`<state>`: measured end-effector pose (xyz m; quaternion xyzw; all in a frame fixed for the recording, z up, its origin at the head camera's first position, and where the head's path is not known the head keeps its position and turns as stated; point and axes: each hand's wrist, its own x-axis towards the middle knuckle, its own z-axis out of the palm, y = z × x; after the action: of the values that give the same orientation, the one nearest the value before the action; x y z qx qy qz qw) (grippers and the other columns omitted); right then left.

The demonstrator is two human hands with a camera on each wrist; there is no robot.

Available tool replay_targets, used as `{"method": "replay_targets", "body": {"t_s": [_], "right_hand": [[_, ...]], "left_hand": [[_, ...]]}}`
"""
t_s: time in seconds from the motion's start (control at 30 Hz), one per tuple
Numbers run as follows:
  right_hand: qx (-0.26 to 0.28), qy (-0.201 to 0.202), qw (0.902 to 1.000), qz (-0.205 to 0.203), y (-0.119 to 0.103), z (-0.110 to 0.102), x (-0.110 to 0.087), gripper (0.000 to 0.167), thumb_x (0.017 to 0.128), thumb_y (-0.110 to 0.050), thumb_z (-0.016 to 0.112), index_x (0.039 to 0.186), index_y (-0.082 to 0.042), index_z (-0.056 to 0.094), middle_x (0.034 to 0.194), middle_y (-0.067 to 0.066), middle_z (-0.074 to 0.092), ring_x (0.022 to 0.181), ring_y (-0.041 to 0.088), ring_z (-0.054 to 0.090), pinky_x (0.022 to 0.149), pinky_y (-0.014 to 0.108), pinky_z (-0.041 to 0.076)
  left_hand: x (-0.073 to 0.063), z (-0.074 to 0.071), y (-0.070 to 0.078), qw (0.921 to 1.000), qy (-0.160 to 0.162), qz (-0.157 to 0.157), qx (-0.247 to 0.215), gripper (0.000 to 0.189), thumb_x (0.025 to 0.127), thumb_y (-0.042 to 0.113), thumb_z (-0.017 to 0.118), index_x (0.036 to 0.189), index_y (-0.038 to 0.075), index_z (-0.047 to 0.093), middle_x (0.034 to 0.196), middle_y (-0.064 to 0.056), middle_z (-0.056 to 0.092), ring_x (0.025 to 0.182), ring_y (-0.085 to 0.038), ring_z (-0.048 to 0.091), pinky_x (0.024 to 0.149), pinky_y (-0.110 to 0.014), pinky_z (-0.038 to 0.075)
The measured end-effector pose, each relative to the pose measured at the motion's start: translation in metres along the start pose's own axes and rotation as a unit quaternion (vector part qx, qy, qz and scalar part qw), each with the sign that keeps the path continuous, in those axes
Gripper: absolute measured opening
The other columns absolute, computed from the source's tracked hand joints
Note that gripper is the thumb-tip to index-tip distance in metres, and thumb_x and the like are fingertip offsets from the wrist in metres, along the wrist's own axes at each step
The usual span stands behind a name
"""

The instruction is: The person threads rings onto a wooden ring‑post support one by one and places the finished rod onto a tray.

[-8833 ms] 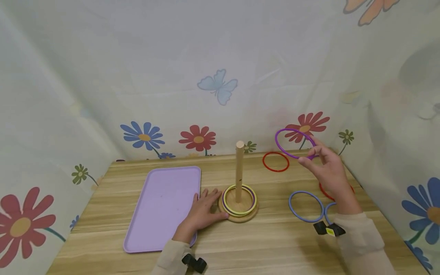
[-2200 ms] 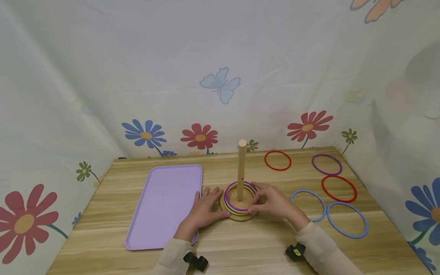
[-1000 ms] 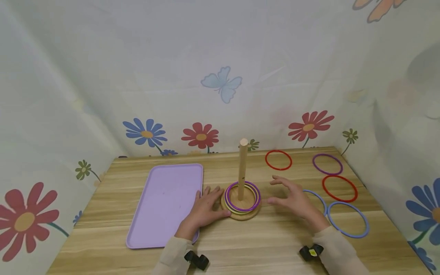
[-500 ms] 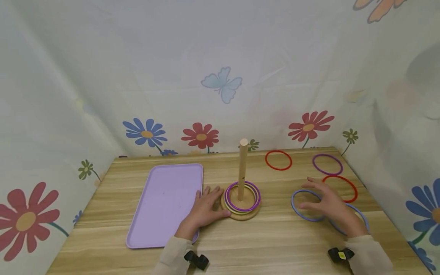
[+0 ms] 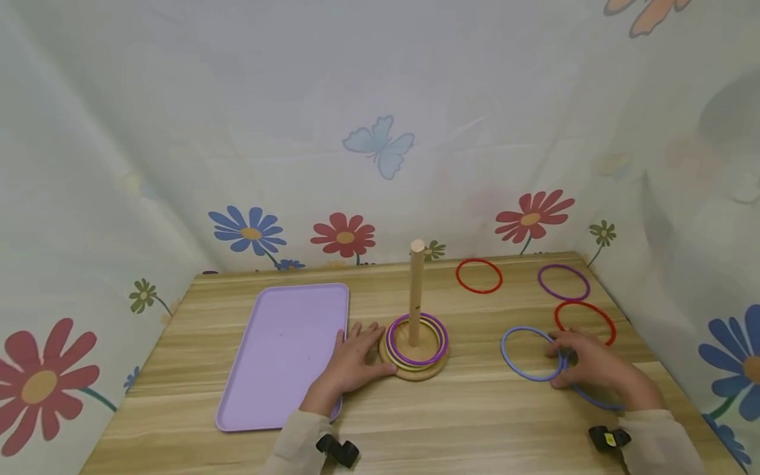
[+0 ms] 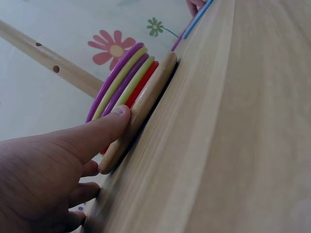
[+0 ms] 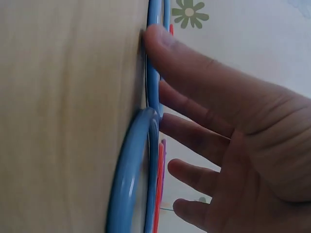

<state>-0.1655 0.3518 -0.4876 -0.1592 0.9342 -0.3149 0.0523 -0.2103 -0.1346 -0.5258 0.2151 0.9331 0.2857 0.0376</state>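
Note:
A wooden stand (image 5: 416,284) has an upright post on a round base, with several purple, yellow and red rings stacked on the base around it; a purple ring (image 6: 112,77) is uppermost. My left hand (image 5: 349,366) rests at the left of the base, its thumb touching the rim (image 6: 153,85). On the right, my right hand (image 5: 602,369) has its thumb and forefinger curled about the right edge of a blue ring (image 5: 534,379) that lies flat on the table. Partly under this hand is a second blue ring (image 5: 598,402), touching the first.
A flat lilac tray (image 5: 282,349) lies left of the stand on the wooden table (image 5: 463,429). Toward the back right lie a red ring (image 5: 478,292), a purple ring (image 5: 564,265) and another red ring (image 5: 584,303). A flower-printed cloth (image 5: 297,132) surrounds the table.
A purple ring went from the right side onto the stack, and my right hand let it go. That hand then moved right to the blue ring. My left hand stays at the base.

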Motion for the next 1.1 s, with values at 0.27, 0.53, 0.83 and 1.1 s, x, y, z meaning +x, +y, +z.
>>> {"method": "replay_targets", "body": {"t_s": [0.27, 0.53, 0.83, 1.1], "right_hand": [[-0.026, 0.014, 0.9996, 0.004, 0.0, 0.006, 0.007, 0.032, 0.066, -0.022, 0.099, 0.083, -0.014, 0.073, 0.135, 0.039, 0.061, 0.137, 0.075, 0.027, 0.109, 0.084, 0.016], [-0.018, 0.01, 0.9996, -0.021, 0.0, 0.009, 0.009, 0.027, 0.069, -0.022, 0.098, 0.086, -0.017, 0.078, 0.135, 0.039, 0.061, 0.137, 0.075, 0.027, 0.108, 0.087, 0.01], [-0.002, 0.007, 0.9992, -0.039, 0.001, 0.012, 0.009, 0.022, 0.075, -0.022, 0.094, 0.083, -0.021, 0.074, 0.137, 0.04, 0.059, 0.138, 0.074, 0.028, 0.11, 0.084, 0.017], [-0.001, 0.052, 0.9966, -0.064, -0.007, 0.016, 0.01, 0.021, 0.082, -0.023, 0.092, 0.086, -0.024, 0.072, 0.134, 0.031, 0.062, 0.127, 0.056, 0.056, 0.102, 0.067, 0.043]], "left_hand": [[0.002, -0.001, 0.0, 1.0, -0.002, -0.001, 0.0, 0.092, 0.088, 0.062, 0.078, 0.159, 0.01, 0.049, 0.166, -0.016, 0.04, 0.156, -0.05, 0.022, 0.124, -0.071, 0.002], [0.0, -0.001, -0.001, 1.0, -0.004, -0.001, -0.002, 0.092, 0.088, 0.061, 0.078, 0.158, 0.008, 0.049, 0.166, -0.017, 0.041, 0.156, -0.051, 0.022, 0.123, -0.072, 0.003], [0.001, 0.001, -0.003, 1.0, 0.0, 0.002, 0.002, 0.092, 0.088, 0.062, 0.078, 0.158, 0.009, 0.05, 0.165, -0.016, 0.041, 0.155, -0.051, 0.023, 0.123, -0.073, 0.004], [0.0, 0.002, -0.003, 1.0, 0.001, 0.003, 0.001, 0.092, 0.088, 0.061, 0.078, 0.158, 0.009, 0.05, 0.165, -0.016, 0.041, 0.156, -0.051, 0.023, 0.123, -0.073, 0.003]]}}
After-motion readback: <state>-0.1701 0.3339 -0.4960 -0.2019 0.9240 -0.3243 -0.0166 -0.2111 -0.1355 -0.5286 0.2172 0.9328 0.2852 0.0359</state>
